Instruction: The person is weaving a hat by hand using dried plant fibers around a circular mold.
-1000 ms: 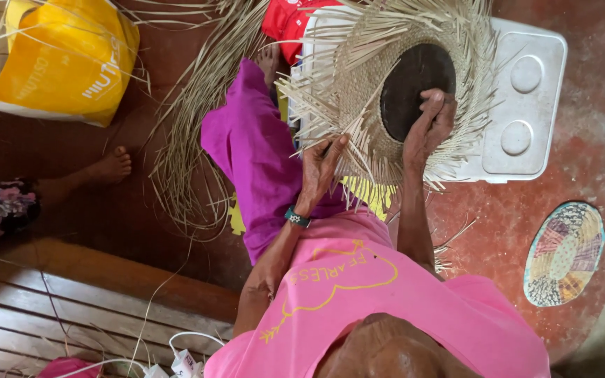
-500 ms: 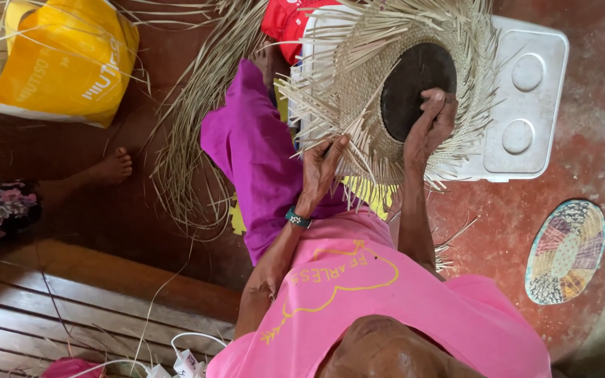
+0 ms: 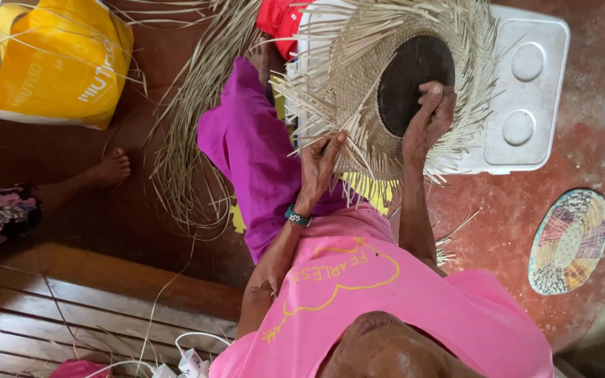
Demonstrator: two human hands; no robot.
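**Position.** We found the straw hat (image 3: 358,77) lying crown-down on a white plastic box (image 3: 533,91), at the far side of the scene beyond the person's purple-clad knee (image 3: 246,154). A dark round form (image 3: 407,70) sat in the crown opening.

**Hands.** The left hand (image 3: 320,164), with a beaded band at the wrist (image 3: 297,215), was at the near-left edge of the brim. Its fingers (image 3: 330,145) were pinched on a few loose strands. The right hand (image 3: 428,115) lay on the near rim of the dark form with its fingers bent over the edge. We could not tell whether they gripped or only pressed.

**Progress.** In our judgement, the crown and an inner band of the brim were closely woven. All round the edge, unwoven strand ends stuck out like spokes, so the outer brim and its finishing remained to be done.

**Surroundings.** A loose sheaf of straw (image 3: 183,154) lay on the floor to the left. A yellow bag (image 3: 57,63) sat far left, and another person's bare foot (image 3: 110,168) was near it. A round patchwork mat (image 3: 568,241) lay to the right.
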